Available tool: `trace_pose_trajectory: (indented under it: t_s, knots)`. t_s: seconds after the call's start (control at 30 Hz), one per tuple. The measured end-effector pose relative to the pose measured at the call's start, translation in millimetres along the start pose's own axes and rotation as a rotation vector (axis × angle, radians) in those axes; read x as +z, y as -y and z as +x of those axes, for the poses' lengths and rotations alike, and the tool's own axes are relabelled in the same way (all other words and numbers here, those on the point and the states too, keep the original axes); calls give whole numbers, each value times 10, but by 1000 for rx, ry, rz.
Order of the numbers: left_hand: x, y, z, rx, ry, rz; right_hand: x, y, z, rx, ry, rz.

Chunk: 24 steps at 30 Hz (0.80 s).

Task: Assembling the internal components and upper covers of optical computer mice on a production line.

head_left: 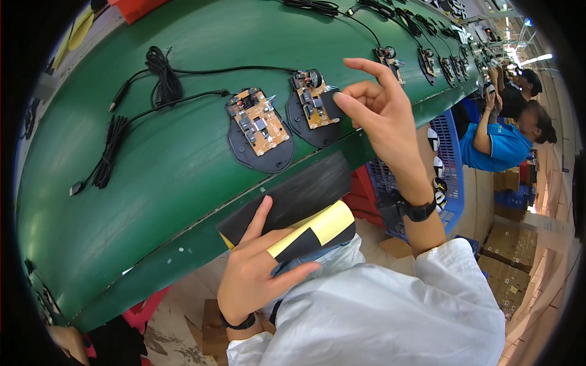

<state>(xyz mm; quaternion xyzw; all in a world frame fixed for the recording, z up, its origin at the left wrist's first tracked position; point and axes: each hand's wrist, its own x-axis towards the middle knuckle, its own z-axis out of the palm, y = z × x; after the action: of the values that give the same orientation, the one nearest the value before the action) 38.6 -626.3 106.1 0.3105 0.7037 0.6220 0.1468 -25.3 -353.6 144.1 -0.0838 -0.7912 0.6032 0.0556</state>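
Observation:
A small black square pad (331, 105) is pinched between the thumb and index finger of my right hand (387, 125), its other fingers curled. The pad is over the right edge of a brown circuit board (312, 100) on a dark mouse base; whether it touches cannot be told. My left hand (247, 274) holds a black sheet with yellow backing (299, 190), curled over at the table's front edge, its index finger lying along the black side. A second mouse base with a circuit board (259, 125) lies just left, its black cable running off to the left.
Coiled black cables (163, 76) lie on the green table (183, 140). More mouse bases with boards (427, 58) line the table toward the far right. A blue basket (450, 152) holding mouse shells stands right of the table. Co-workers (500, 143) sit farther along; cartons (513, 244) are stacked at right.

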Motion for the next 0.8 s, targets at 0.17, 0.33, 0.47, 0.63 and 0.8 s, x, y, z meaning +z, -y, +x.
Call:
trace_pose_trajectory:
  t_s: [0.17, 0.33, 0.47, 0.63, 0.8]
  knots:
    - [14, 9, 30, 19, 10, -8, 30, -87, 87, 42, -41, -47]
    - [-55, -3, -6, 12, 32, -23, 98, -104, 49, 66, -70, -24]
    - [-91, -4, -19, 13, 52, -24, 128, -69, 34, 63, -78, -92]
    - [-92, 3, -22, 3, 52, -28, 141, -125, 7, -14, -109, -245]
    - [-108, 1, -38, 18, 52, -19, 237, -16, -37, -313, -211, -921]
